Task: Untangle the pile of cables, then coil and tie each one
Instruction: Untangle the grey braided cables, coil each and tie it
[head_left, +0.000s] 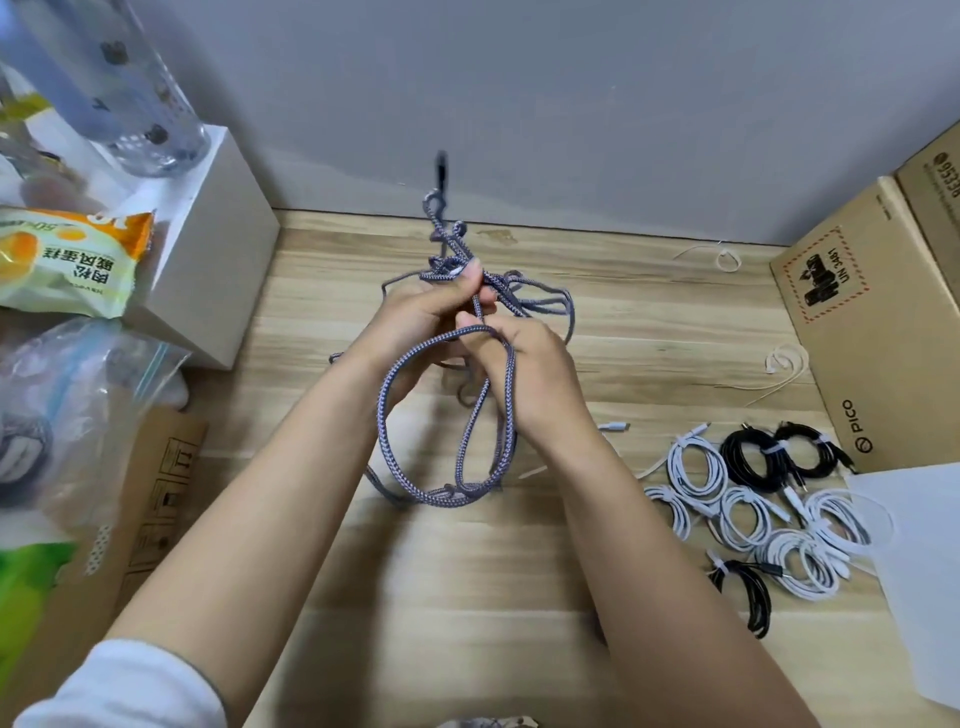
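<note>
working through what looks like the last of the pile, the person is holding a braided grey cable (470, 410) up over the middle of the wooden table (649, 322), and it is still knotted. the left hand (415, 317) is gripping a bunch of strands near the top of the tangle, thumb pressing down on them, while the right hand (524, 369) is curling its fingers round a strand just beside it, so both hands are closing on the same cable. a long double loop is hanging below the hands toward the table, and a dark plug (442, 167) is sticking up above the knot.

most of the job is looking finished: a group of coiled cables (748, 509), white ones and black ones, each appearing to be bound with a small tie, is lying at the right, near a cardboard box (852, 322). a few loose white ties (787, 364) are waiting on the table further back. no other tangled cable is showing, so what is left is probably freeing this grey one, coiling it and tying it.
</note>
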